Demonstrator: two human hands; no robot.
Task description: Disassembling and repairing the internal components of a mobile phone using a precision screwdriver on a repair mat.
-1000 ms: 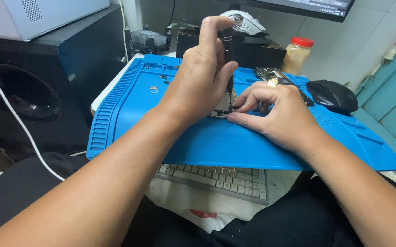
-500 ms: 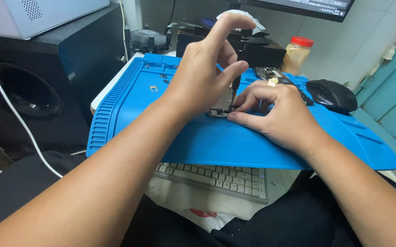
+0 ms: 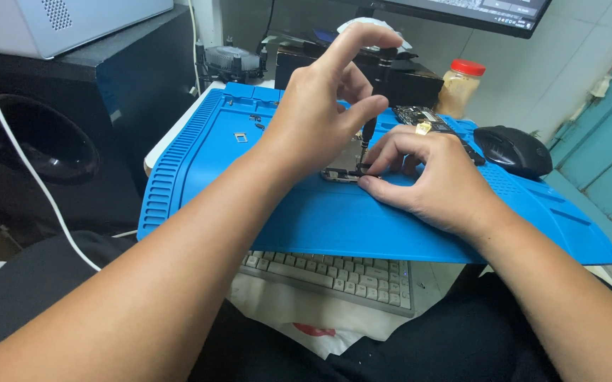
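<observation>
Nearest, grey keyboard (image 3: 334, 272) under blue work mat (image 3: 249, 163). On mat, right hand (image 3: 429, 177) pressing down small opened device (image 3: 345, 164); left hand (image 3: 320, 117) pinching upright screwdriver (image 3: 375, 99) over it. Beyond, black mouse (image 3: 512, 150), jar (image 3: 459, 86).

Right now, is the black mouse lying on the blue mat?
No, the black mouse sits beside the blue mat, past its right edge.
</observation>
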